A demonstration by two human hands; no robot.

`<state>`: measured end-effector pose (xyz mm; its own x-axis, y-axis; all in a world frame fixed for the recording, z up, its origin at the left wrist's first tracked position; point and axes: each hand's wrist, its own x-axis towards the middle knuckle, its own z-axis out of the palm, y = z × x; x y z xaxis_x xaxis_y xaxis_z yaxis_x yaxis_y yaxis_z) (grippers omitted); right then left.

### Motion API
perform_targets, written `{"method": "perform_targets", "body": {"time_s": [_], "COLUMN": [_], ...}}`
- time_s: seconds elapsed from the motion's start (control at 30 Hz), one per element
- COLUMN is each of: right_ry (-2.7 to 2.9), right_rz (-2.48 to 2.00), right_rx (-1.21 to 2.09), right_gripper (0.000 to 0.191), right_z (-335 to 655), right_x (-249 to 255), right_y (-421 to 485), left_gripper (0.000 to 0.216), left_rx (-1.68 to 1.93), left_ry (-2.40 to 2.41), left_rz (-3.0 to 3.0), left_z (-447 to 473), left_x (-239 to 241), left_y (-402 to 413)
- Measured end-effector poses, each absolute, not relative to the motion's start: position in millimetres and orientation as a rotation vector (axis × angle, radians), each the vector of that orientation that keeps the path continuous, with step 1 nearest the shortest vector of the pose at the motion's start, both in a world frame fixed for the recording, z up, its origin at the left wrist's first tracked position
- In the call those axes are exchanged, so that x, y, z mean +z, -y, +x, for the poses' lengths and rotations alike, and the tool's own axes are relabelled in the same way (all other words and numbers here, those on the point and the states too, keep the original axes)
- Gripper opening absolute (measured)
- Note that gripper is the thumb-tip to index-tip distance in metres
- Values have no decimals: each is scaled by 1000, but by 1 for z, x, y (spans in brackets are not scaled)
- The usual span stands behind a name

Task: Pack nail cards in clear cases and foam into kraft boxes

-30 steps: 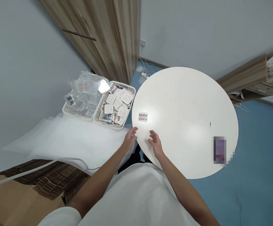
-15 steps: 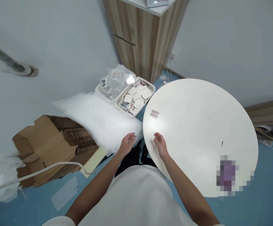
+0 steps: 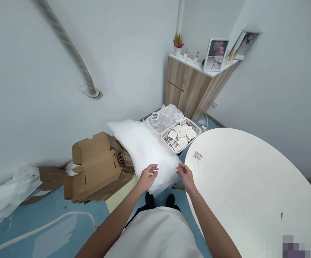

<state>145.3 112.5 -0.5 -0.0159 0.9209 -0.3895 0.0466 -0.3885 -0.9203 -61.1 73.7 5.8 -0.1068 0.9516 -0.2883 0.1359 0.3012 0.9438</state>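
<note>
My left hand (image 3: 149, 176) hovers over the near part of a stack of thin white translucent sheets (image 3: 147, 150). Its fingers are loosely bent and apart, with nothing in them. My right hand (image 3: 186, 176) is also empty, fingers slightly curled, between the sheets' right corner and the left rim of the round white table (image 3: 225, 186). I cannot tell whether either hand touches the sheets. On the table beyond my right hand lies a small card of pinkish press-on nails (image 3: 198, 156).
Behind the sheets stand a white basket of clear plastic cases (image 3: 167, 118) and a white basket of small cards (image 3: 182, 136). Flattened cardboard boxes (image 3: 98, 168) are piled at left. A pale hose (image 3: 61, 216) crosses the blue floor. A wooden cabinet (image 3: 190, 84) fills the corner.
My view has swung left and upward, bringing the cabinet top into sight. My right hand has moved from over the table to its left edge, closer to the sheets. Both hands remain empty.
</note>
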Motion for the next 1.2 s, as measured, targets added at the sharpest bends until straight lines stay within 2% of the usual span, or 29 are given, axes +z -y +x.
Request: {"method": "perform_targets", "body": {"time_s": [0.23, 0.53, 0.9, 1.2], "right_ry": [1286, 1315, 1205, 1138], "right_rz": [-1532, -1553, -1387, -1246], "right_rx": [1431, 1338, 1336, 1373], "right_gripper": [35, 39, 50, 58], "right_z": [98, 95, 98, 80], "right_x": [17, 26, 1, -32], "right_y": [-150, -234, -374, -405], "left_gripper": [30, 36, 44, 63], "left_rx": [1094, 1104, 1078, 1088], "left_ry": [-1454, -1444, -1507, -1507], "left_rz": [890, 781, 1099, 1346], "left_z": [-83, -76, -58, -53], "left_x": [15, 29, -2, -26], "left_y": [-123, -214, -358, -422]}}
